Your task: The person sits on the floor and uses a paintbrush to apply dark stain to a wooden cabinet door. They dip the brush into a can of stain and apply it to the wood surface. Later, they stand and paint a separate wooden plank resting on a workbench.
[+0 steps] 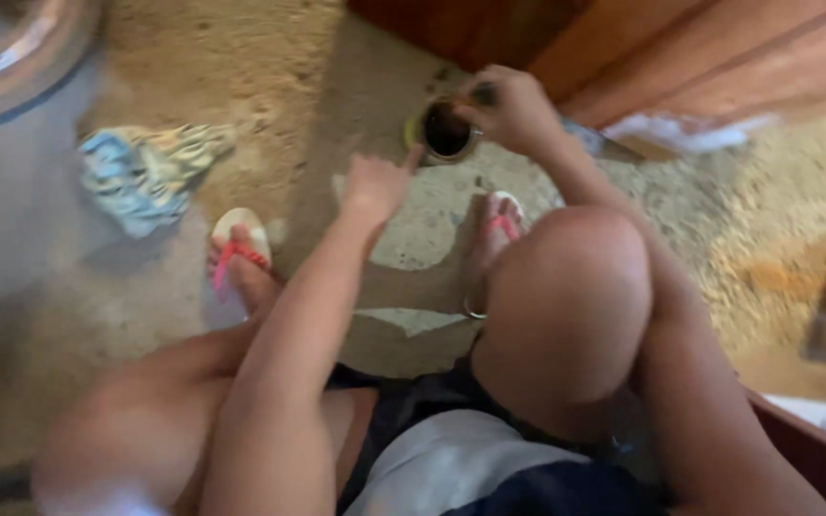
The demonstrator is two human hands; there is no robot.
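Observation:
A small round tin [445, 131] with dark contents stands on the sandy ground between my feet. My right hand [510, 108] is over its right rim, fingers closed on a dark thin tool that dips toward the tin. My left hand [375, 183] hovers just left of the tin, fingers loosely curled, one finger pointing at the rim; it holds nothing. The picture is blurred, so the tool's kind is unclear. I am seated with knees bent, in pink-strapped sandals [239, 250].
A large grey drum [11, 143] stands at the far left with a patterned cloth [150, 172] beside it. Reddish wooden boards [681, 48] run across the top right. A flat blade-like piece [604, 141] lies behind my right wrist. A wooden edge [815, 449] is at bottom right.

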